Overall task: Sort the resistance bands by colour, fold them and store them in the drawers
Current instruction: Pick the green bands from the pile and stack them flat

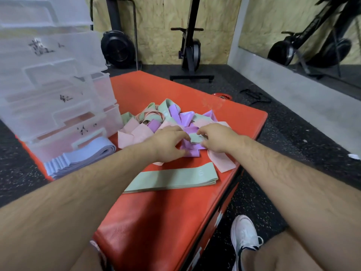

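A tangled pile of pink, green and purple resistance bands [166,120] lies on the red padded box [156,212]. My left hand [169,142] lies on the pile's near side, fingers curled over purple and pink bands. My right hand [215,136] pinches a small green band [196,138] just above a purple band [192,149]. A flat stack of green bands [172,178] lies nearer to me. A stack of lilac-blue bands [82,155] rests at the foot of the clear plastic drawer unit [54,90], whose drawers stand partly pulled out.
Exercise bikes [190,51] and a fan machine [118,48] stand by the chipboard wall. A mirror lines the right wall. Black speckled rubber floor surrounds the box. My white shoe [245,237] is beside the box at lower right. A black strap [254,94] lies on the floor.
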Demonstrator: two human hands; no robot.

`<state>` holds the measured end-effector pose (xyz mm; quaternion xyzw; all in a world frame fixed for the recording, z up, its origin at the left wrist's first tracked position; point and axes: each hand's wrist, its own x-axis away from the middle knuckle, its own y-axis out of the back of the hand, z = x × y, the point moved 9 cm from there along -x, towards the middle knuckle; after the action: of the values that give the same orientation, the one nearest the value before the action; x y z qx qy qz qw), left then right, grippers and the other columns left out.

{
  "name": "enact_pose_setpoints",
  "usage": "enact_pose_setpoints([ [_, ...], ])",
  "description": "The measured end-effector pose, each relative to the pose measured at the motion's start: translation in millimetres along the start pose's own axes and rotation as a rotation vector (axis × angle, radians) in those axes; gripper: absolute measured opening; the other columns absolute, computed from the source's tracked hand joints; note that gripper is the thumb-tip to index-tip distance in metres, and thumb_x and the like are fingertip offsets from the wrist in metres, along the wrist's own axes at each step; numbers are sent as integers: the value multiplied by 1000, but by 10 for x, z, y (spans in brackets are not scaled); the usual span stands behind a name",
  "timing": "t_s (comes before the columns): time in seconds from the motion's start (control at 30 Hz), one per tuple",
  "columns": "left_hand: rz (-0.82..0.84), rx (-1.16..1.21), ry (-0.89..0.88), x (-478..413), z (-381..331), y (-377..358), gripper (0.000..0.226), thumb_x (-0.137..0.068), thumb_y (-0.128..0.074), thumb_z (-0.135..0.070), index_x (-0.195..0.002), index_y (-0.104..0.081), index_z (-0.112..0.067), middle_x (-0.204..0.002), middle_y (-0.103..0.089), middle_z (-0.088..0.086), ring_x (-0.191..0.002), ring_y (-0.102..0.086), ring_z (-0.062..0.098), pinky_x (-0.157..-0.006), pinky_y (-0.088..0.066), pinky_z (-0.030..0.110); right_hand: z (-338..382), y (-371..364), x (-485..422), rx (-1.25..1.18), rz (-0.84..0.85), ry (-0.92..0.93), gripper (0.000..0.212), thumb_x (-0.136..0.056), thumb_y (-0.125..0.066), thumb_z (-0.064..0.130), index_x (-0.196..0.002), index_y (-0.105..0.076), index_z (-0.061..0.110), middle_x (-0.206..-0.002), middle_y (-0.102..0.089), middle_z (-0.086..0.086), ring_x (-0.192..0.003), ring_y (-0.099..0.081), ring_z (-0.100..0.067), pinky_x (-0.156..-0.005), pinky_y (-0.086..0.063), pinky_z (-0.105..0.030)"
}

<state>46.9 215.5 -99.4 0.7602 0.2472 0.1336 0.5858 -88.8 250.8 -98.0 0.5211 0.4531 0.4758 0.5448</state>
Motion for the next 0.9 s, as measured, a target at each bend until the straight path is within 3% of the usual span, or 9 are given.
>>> enact_pose_setpoints([
  [0.2,-45,22,37,-184,40,-19,41,-81,-65,-31,-122,-64,-30,-120,-58,-3,-119,-50,20,-98,-41,38,-62,-58,-152,-4,3,-2,24,-88,-68,39,-111,-70,31,-107,-69,4,-103,-64,-21,-82,-48,-32],
  [0.4,-144,159,97,-211,136,116,28,-84,-65,-29,-111,-68,-22,-113,-58,1,-113,-54,19,-99,-44,36,-313,201,-77,-476,-135,-140,7,-86,-73,22,-87,-79,19,-72,-67,12,-73,-61,-10,-73,-49,-29],
  [0.47,-186,230,145,-180,119,205,20,-89,-66,-32,-105,-70,-20,-108,-57,0,-101,-58,15,-90,-47,30,-387,294,-30,-647,-212,-209,5,-85,-74,20,-83,-79,20,-68,-64,16,-64,-56,-3,-67,-46,-27],
  [0.5,-213,286,179,-160,102,262,19,-92,-63,-37,-95,-70,-19,-99,-57,-2,-88,-59,13,-78,-48,29,-403,354,1,-712,-269,-230,6,-86,-74,20,-82,-78,22,-69,-65,16,-63,-56,-2,-65,-45,-25],
  [0.57,-260,445,266,-120,75,374,43,-96,-53,-50,-78,-63,-12,-80,-58,-4,-67,-55,10,-63,-45,33,-334,484,70,-808,-377,-208,7,-87,-74,24,-81,-77,23,-71,-69,12,-62,-59,-1,-63,-44,-23],
  [0.7,-322,1119,396,-66,78,472,56,-91,-58,-59,-101,-69,-4,-99,-72,10,-78,-71,18,-77,-62,38,204,695,180,-760,-478,35,9,-88,-73,25,-87,-80,19,-79,-74,4,-76,-66,-10,-70,-50,-30],
  [0.77,-380,1109,421,-18,158,520,36,-93,-65,-36,-98,-69,-1,-98,-73,15,-76,-73,24,-80,-62,42,448,699,186,-686,-492,140,7,-82,-72,17,-84,-78,19,-86,-72,1,-82,-66,-15,-77,-54,-38],
  [0.83,-444,924,444,74,304,587,9,-84,-64,-20,-86,-71,-16,-85,-73,3,-86,-73,32,-85,-59,48,531,658,154,-736,-455,152,10,-80,-69,12,-81,-76,19,-93,-70,-1,-82,-67,-14,-78,-55,-34],
  [0.9,-439,700,430,151,410,646,11,-79,-62,-22,-82,-69,-31,-75,-70,-9,-95,-70,28,-90,-55,51,548,626,117,-766,-420,136,16,-83,-62,7,-89,-71,19,-102,-64,1,-84,-65,-14,-74,-49,-24],
])
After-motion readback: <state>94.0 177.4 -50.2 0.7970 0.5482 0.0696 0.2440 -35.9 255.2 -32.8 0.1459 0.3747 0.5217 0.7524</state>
